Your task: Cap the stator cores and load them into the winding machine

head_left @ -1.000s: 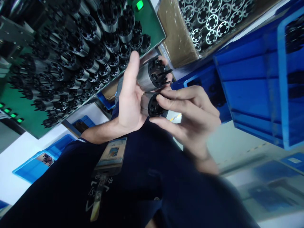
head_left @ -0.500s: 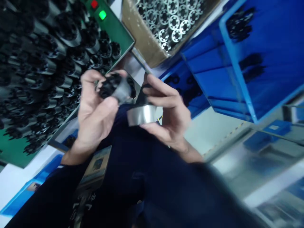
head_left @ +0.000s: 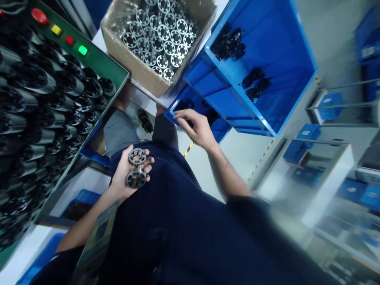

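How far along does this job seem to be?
Hard to say exactly. Looking done: rows of black-ended metal cylinders stand on a green-edged panel. In hand: the left hand holds two slotted metal discs, while the right hand reaches toward a blue crate. Left: a cardboard box still packed with similar discs, and black pieces in a second blue crate.

Grey slotted metal discs (head_left: pixel 136 168) hide part of the left hand (head_left: pixel 121 180). Black-and-silver cylinders (head_left: pixel 29 107) cut off at left; tan cardboard box (head_left: pixel 133 73) cut off at top. White-and-blue shelving (head_left: pixel 326 186) at right blurred. Dark parts (head_left: pixel 228 41) in blue plastic crate (head_left: pixel 282 71) too small to identify.
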The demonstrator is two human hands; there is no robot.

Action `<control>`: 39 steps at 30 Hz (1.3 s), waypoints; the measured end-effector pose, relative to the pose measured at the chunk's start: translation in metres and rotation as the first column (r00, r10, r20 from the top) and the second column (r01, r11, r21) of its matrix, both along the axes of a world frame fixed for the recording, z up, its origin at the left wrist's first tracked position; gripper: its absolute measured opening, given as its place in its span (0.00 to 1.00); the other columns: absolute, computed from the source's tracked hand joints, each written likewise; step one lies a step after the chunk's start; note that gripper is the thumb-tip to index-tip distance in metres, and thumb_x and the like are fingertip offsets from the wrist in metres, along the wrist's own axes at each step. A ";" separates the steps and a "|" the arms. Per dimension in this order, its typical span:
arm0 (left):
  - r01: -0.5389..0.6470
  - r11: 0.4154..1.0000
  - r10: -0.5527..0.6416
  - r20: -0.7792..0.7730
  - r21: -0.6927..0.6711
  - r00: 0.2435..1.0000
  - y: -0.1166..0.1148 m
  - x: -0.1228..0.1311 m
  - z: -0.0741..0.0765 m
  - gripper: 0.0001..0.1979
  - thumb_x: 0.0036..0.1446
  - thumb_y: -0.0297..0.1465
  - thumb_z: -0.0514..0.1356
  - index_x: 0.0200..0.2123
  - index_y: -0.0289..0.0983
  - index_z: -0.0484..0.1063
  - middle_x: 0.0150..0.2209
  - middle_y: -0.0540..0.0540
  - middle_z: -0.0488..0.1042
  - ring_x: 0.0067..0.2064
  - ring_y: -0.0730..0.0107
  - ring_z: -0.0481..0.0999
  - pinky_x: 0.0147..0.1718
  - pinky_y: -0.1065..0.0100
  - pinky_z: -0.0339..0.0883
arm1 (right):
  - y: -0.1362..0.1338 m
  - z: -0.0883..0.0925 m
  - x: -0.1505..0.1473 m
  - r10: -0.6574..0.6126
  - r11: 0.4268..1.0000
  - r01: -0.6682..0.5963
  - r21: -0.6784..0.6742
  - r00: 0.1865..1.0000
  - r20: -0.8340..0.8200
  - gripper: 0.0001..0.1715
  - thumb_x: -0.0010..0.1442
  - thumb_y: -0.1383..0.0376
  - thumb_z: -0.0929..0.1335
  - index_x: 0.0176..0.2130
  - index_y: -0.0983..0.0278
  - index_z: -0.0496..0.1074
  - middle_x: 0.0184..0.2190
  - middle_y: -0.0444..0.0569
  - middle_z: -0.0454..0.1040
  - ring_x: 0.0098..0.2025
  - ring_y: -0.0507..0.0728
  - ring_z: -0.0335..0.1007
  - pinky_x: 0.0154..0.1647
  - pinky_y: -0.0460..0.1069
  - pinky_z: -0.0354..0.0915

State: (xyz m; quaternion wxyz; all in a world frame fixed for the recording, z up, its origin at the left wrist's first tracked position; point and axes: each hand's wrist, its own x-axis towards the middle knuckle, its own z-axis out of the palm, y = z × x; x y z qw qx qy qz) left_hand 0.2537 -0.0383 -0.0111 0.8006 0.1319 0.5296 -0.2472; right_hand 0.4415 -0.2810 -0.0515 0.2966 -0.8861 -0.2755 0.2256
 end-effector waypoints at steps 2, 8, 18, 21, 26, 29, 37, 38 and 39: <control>-0.033 0.999 0.034 -0.064 0.025 0.997 -0.003 0.000 -0.005 0.25 0.88 0.45 0.48 0.46 0.38 0.77 0.36 0.44 0.83 0.26 0.66 0.83 0.18 0.68 0.78 | -0.025 -0.030 0.029 -0.113 0.969 0.118 -0.217 0.993 0.034 0.20 0.80 0.67 0.66 0.59 0.62 0.86 0.64 0.62 0.86 0.70 0.70 0.80 0.81 0.66 0.71; -0.052 0.993 0.057 -0.048 0.104 0.997 -0.001 -0.004 -0.013 0.25 0.89 0.50 0.48 0.49 0.40 0.76 0.37 0.46 0.81 0.29 0.66 0.86 0.16 0.75 0.70 | -0.073 -0.085 0.063 -0.218 0.857 0.187 -0.480 0.976 -0.010 0.17 0.72 0.68 0.76 0.59 0.64 0.84 0.66 0.62 0.83 0.66 0.70 0.80 0.76 0.69 0.75; -0.213 0.937 0.075 0.436 0.277 0.897 -0.005 -0.012 -0.023 0.26 0.79 0.54 0.63 0.40 0.37 0.80 0.23 0.53 0.61 0.22 0.73 0.63 0.18 0.75 0.62 | -0.036 -0.106 0.095 -0.320 0.926 0.308 -0.218 0.947 -0.018 0.25 0.82 0.49 0.75 0.63 0.66 0.81 0.73 0.63 0.80 0.75 0.63 0.77 0.85 0.61 0.67; -0.265 0.881 -0.027 0.598 0.393 0.801 -0.006 -0.016 -0.029 0.30 0.68 0.61 0.75 0.45 0.40 0.80 0.24 0.53 0.66 0.23 0.72 0.66 0.20 0.74 0.65 | -0.027 -0.113 0.101 -0.390 0.918 0.382 -0.109 0.919 -0.057 0.24 0.80 0.45 0.77 0.53 0.64 0.83 0.60 0.57 0.86 0.65 0.62 0.82 0.78 0.65 0.74; -0.328 0.819 -0.103 0.683 0.471 0.723 -0.001 -0.018 -0.026 0.30 0.71 0.64 0.72 0.52 0.43 0.78 0.27 0.52 0.74 0.23 0.70 0.71 0.22 0.73 0.66 | -0.044 -0.102 0.073 -0.508 0.842 0.529 0.107 0.843 -0.177 0.33 0.81 0.35 0.70 0.52 0.61 0.81 0.43 0.49 0.84 0.42 0.57 0.82 0.51 0.56 0.84; -0.352 0.827 -0.080 0.712 0.438 0.698 -0.003 -0.013 -0.020 0.33 0.72 0.66 0.68 0.51 0.42 0.79 0.25 0.51 0.74 0.22 0.70 0.71 0.22 0.71 0.67 | -0.048 -0.073 0.031 -0.517 0.788 0.571 0.230 0.817 -0.256 0.42 0.70 0.23 0.72 0.51 0.55 0.81 0.37 0.45 0.79 0.36 0.58 0.79 0.41 0.57 0.83; -0.360 0.862 -0.100 0.815 0.357 0.570 -0.021 0.007 0.000 0.31 0.79 0.60 0.64 0.69 0.45 0.84 0.35 0.45 0.82 0.32 0.61 0.85 0.32 0.61 0.83 | 0.045 0.062 -0.074 -0.128 0.680 -0.011 0.733 0.983 0.133 0.26 0.65 0.49 0.89 0.55 0.54 0.89 0.52 0.49 0.90 0.51 0.62 0.90 0.55 0.58 0.88; -0.379 0.833 -0.125 0.805 0.403 0.580 -0.022 0.009 0.004 0.30 0.78 0.59 0.65 0.69 0.47 0.86 0.41 0.42 0.85 0.40 0.55 0.89 0.39 0.57 0.88 | 0.056 0.072 -0.078 -0.111 0.671 -0.060 0.739 0.977 0.180 0.24 0.65 0.51 0.89 0.55 0.55 0.89 0.53 0.50 0.90 0.51 0.61 0.91 0.54 0.57 0.89; -0.397 0.797 -0.154 0.789 0.455 0.595 -0.023 0.010 0.007 0.29 0.77 0.59 0.66 0.67 0.48 0.87 0.48 0.40 0.86 0.51 0.49 0.91 0.49 0.53 0.91 | 0.064 0.078 -0.080 -0.107 0.673 -0.086 0.735 0.972 0.211 0.23 0.66 0.53 0.89 0.55 0.55 0.89 0.54 0.50 0.90 0.51 0.60 0.91 0.54 0.56 0.89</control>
